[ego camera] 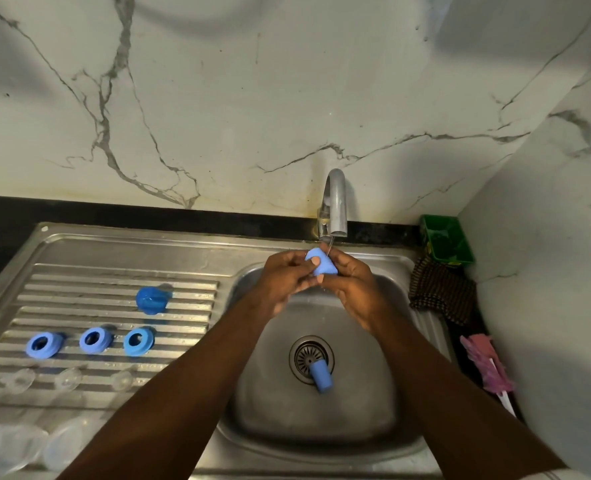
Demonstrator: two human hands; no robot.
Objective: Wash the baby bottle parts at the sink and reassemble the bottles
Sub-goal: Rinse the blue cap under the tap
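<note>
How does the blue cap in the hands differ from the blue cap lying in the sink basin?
The held cap is pinched between the left hand and the right hand; the basin cap lies untouched. The held cap sits under the thin stream from the tap; the basin cap lies on its side across the drain strainer. Both are light blue and tapered.

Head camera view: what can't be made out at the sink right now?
Held blue cap: head view, mostly covered by left hand and right hand.
Clear bottles: head view, cut off by the bottom-left edge, blurred.
Green tub: head view, contents too dark.
</note>
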